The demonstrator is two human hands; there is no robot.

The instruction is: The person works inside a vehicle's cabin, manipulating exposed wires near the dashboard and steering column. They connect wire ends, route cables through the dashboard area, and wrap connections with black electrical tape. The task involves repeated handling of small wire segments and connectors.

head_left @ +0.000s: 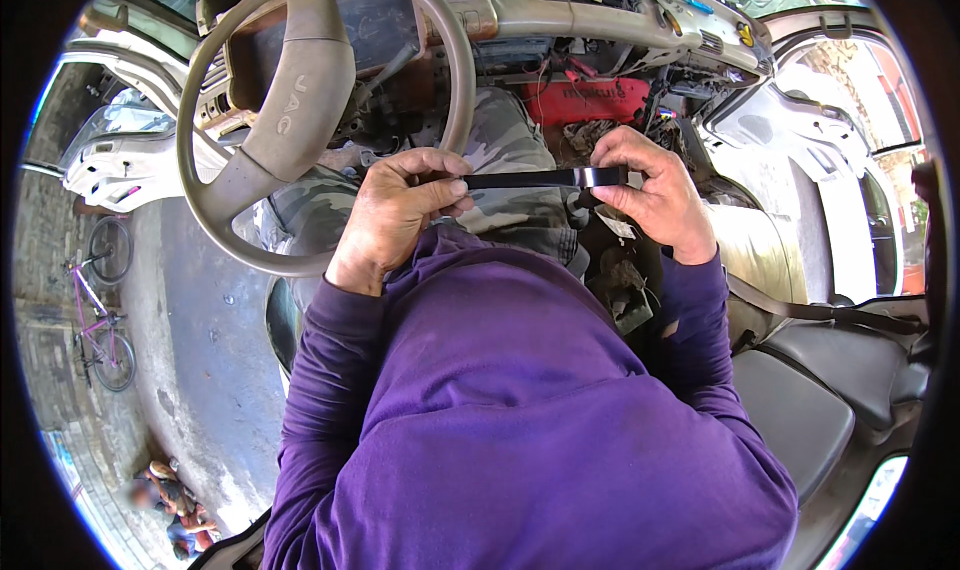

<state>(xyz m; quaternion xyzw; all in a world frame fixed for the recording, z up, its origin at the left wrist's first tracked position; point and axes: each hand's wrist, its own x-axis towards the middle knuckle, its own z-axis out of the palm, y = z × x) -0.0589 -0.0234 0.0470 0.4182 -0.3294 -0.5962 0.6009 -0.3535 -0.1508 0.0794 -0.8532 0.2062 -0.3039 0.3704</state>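
A strip of black tape [520, 180] is stretched level between my two hands, above my lap. My left hand [405, 205] pinches its left end between thumb and fingers, close to the steering wheel rim. At the other end, my right hand [655, 190] is closed around a glossy black part that looks like the tape roll [600, 177], seen edge-on. The fingers hide part of it. My camouflage trousers [510, 150] show below the strip.
The beige steering wheel [460, 90] stands at the front left. Beyond my right hand lie a red case [590, 102] and loose wires in the opened dashboard [560, 15]. A grey seat [790, 400] is at my right. Outside on the left are a bicycle [100, 320] and a person [175, 500].
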